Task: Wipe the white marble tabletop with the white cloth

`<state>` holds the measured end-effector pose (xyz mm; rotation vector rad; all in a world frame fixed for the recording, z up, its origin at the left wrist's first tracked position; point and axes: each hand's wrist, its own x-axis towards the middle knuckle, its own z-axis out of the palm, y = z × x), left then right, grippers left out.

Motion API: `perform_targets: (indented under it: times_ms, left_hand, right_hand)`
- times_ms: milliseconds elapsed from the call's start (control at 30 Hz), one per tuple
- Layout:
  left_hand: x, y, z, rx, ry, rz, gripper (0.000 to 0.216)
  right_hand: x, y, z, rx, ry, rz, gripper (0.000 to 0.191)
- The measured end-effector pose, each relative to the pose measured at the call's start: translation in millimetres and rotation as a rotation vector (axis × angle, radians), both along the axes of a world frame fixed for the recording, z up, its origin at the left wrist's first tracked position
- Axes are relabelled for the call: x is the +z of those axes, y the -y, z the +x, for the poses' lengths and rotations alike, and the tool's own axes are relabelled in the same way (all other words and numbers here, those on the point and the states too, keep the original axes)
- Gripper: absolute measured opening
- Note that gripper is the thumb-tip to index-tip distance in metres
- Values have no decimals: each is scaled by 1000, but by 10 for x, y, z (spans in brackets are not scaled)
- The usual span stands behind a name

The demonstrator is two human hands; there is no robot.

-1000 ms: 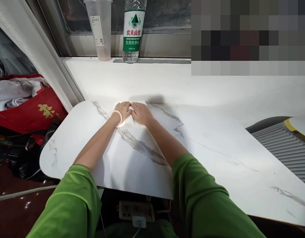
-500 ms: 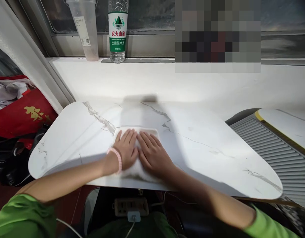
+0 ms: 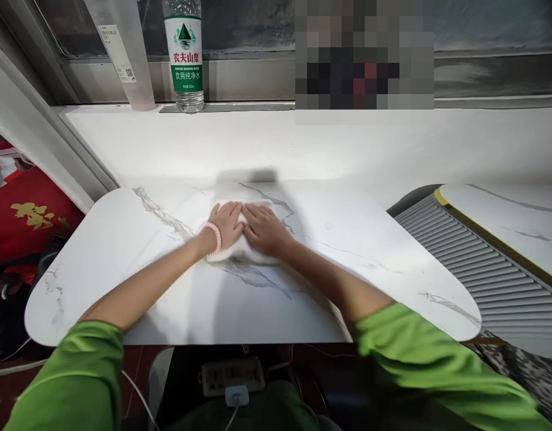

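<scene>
2 hands pressed a white cloth (image 3: 246, 252) onto the table (image 3: 393, 257).

Good form likely called for even, flat pressure from 2 palms, hands close together and the cloth spread so no fold bunched up. Its near edge stuck out toward the wearer, past the heels of the hands; the middle lay right under them, touching; a far bit showed beyond the fingers. Left hand (image 3: 227, 226) and right hand (image 3: 263, 228) sat side by side, palms down, fingers extended over the cloth, not closed around it. Farther off, a bottle (image 3: 185, 66) stood on the ledge.
</scene>
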<state>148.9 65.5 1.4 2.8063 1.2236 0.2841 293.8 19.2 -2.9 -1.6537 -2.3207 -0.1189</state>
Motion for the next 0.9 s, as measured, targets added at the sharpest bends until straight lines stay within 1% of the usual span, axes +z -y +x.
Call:
perform_targets:
  times_ms: [67, 133, 200, 300, 367, 433, 567, 667, 733, 800, 900]
  left_hand:
    - [23, -314, 108, 54, 3, -1, 53]
    - [44, -523, 186, 105, 14, -8, 52]
    - [56, -614, 224, 135, 30, -15, 50]
    - [54, -553, 220, 141, 40, -18, 50]
    - [46, -399, 211, 124, 35, -8, 51]
    - [42, -159, 222, 107, 21, -9, 52]
    - [64, 511, 349, 87, -29, -71, 57]
    - [102, 1012, 542, -5, -67, -123, 61]
    - [121, 1269, 723, -88, -81, -158, 64]
    - [124, 1453, 942, -163, -80, -184, 65]
    - [91, 1622, 1303, -228, -50, -164, 65]
  right_hand:
    - [21, -331, 62, -7, -16, 0, 52]
    - [27, -564, 101, -23, -30, -9, 52]
    - [21, -673, 119, -47, -41, -23, 52]
    - [-8, -616, 134, -63, -38, -24, 53]
    - [-36, -459, 165, -52, -28, -14, 53]
    - [-65, -226, 230, -24, -19, -7, 53]
    - [-102, 416, 470, 79, -10, 27, 53]
    - [-96, 964, 722, 129, 11, 52, 53]
    - [-79, 1301, 921, 95, 22, 32, 51]
    - [-68, 1575, 1145, 7, 9, -18, 50]
    - [-83, 1826, 1493, -113, -71, -88, 49]
